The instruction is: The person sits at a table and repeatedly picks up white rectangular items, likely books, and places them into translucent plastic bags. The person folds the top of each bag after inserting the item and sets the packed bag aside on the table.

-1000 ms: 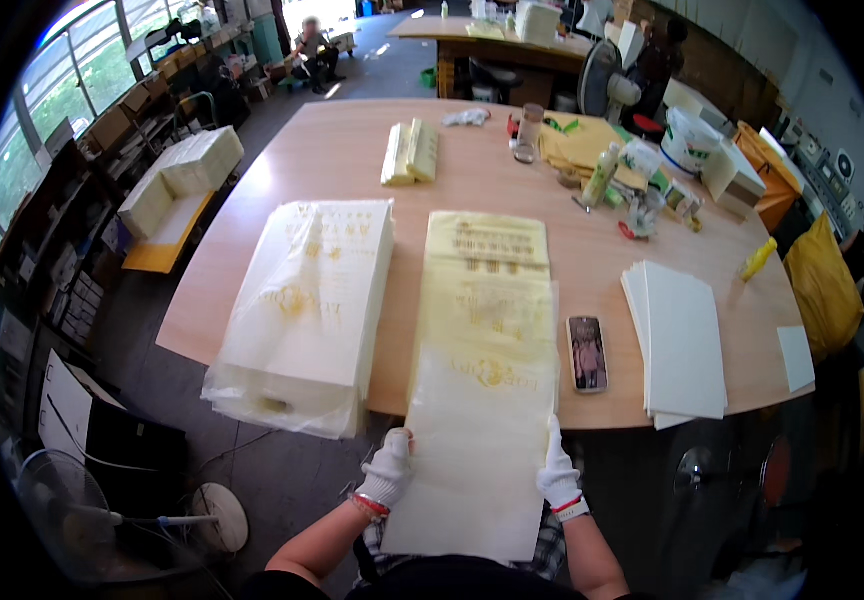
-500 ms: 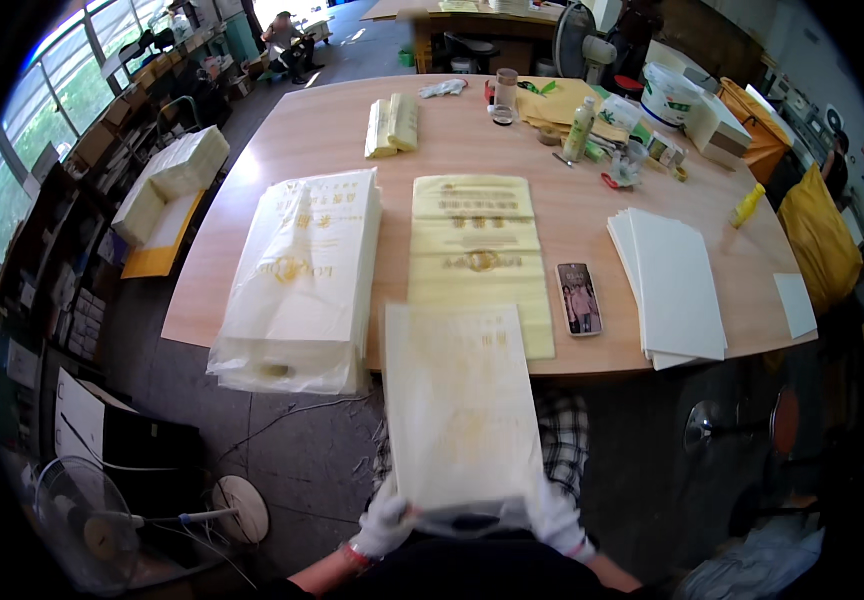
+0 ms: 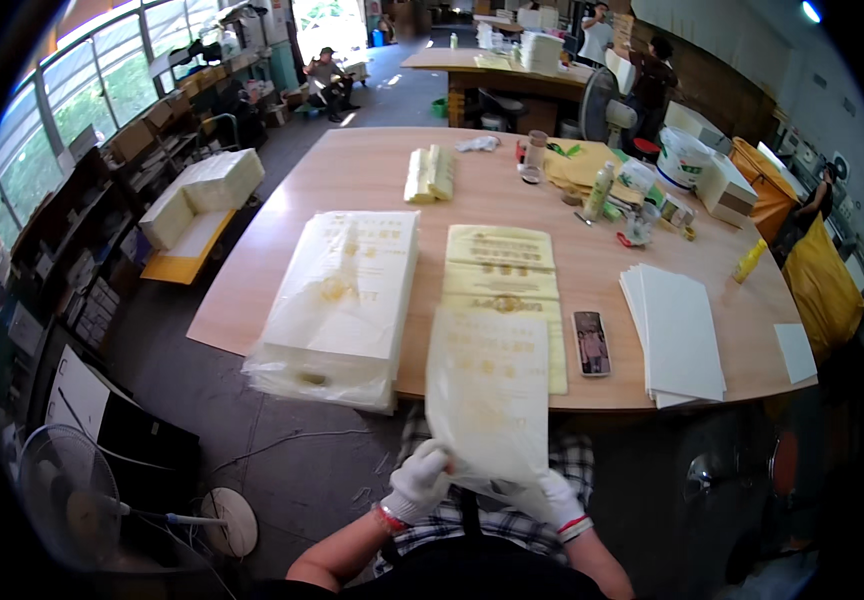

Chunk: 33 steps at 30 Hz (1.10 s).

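Observation:
White gloves cover both my hands. A clear plastic bag (image 3: 489, 395) with gold print and white sheets inside is held by its near end over the table's front edge. My left hand (image 3: 419, 482) closes on its near left corner. On its near right corner my right hand (image 3: 559, 500) grips the loose plastic. Beyond the bag, and partly under it, lies a flat pale yellow printed bag (image 3: 502, 260). To the left rests a thick stack of similar filled plastic bags (image 3: 337, 290), its loose ends hanging over the edge.
A phone (image 3: 592, 343) with a lit screen and a stack of white boards (image 3: 679, 335) lie to the right. Folded yellow bags (image 3: 430, 175), a bottle (image 3: 599, 192), a yellow tube (image 3: 750, 260) and a white bucket (image 3: 685, 155) stand farther back. A fan (image 3: 70, 500) is at the lower left.
My view has tilted up, so the table sits lower in the picture. The bag has become steadier, and my gloved hands at its near corners show more plainly. Both hands keep their hold.

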### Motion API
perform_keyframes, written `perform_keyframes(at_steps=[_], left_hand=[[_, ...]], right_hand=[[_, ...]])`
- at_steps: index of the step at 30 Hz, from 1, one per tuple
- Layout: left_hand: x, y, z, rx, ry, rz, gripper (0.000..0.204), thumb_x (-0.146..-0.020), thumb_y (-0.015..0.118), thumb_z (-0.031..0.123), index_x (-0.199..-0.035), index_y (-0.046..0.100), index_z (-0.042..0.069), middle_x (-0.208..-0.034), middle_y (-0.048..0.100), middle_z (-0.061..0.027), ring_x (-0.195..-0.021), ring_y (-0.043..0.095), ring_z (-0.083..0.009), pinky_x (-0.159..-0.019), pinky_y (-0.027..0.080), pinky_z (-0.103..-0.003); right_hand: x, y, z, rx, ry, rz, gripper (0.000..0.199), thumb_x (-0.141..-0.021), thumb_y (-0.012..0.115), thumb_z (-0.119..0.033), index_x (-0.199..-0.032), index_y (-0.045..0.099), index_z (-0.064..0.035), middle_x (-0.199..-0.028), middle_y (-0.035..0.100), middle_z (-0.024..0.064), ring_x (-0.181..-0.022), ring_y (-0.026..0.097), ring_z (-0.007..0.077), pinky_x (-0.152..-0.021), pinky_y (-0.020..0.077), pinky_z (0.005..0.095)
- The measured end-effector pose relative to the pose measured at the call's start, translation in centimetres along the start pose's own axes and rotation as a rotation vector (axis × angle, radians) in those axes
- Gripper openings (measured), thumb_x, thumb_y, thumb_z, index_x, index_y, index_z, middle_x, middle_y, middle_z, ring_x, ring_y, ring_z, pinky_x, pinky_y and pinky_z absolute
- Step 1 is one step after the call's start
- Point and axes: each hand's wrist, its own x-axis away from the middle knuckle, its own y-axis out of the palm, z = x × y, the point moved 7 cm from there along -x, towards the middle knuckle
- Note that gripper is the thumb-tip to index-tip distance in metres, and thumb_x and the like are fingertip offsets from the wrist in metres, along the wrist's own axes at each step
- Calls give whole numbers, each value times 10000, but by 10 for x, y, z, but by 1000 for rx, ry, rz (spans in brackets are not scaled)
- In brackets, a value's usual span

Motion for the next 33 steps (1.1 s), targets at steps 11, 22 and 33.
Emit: perform_keyframes(at_steps=[11,22,33], left_hand=[[-52,-191,-74,374,-94,915,161,-821,357,2,-743,468,88,-719,459,17,-621,431,-70,-557,363,-200],[102,-206,-322,556,-582,1150,70,-818,466,59,-822,519,105,-750,543,3,-624,523,-108,-557,464,-262],[-88,102,-115,-178,-55,-118,192,-692,638,107,-855,557,48,-875,574,-112,-868,539,-321,-760,451,-410]], right_hand=[[-148,206,-117,610,-709,-340,292,-880,530,-135,-1133,512,9,-919,598,117,-784,602,201,-656,531,312],[-133,266,-46,71,155,-558,361,-930,503,-298,-1193,495,-50,-912,625,79,-714,603,118,-629,522,266],[-60,42,10,30,308,1,350,-929,495,-233,-1220,492,-37,-916,620,105,-711,611,155,-654,536,301]])
